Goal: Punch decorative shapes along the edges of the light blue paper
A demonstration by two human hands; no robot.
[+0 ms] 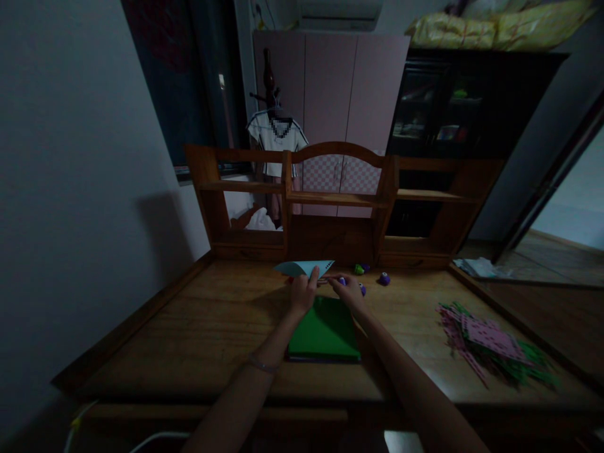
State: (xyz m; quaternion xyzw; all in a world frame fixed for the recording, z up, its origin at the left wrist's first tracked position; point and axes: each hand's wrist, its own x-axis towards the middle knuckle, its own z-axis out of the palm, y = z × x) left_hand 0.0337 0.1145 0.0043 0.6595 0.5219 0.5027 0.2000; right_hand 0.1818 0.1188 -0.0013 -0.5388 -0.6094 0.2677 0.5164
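Observation:
My left hand (pixel 304 290) is closed on a sheet of light blue paper (pixel 298 268), thumb on top. The sheet curves upward, and a row of short dark marks or slits runs along its right edge. Just right of it, my right hand (pixel 348 292) is closed, fingers pinched near the paper's lower right. Something thin and reddish shows at those fingertips, too dim to name. Below both hands lies a green stack of sheets or a book (pixel 324 330), flat on the wooden desk (pixel 212 314).
Purple balls (pixel 384 279) and a small green object (pixel 359 269) sit behind my right hand. To the right lies a pile of pink and green cut paper (pixel 493 343). A wooden shelf unit (pixel 337 200) rises along the desk's back edge, and a wall (pixel 94 189) stands left.

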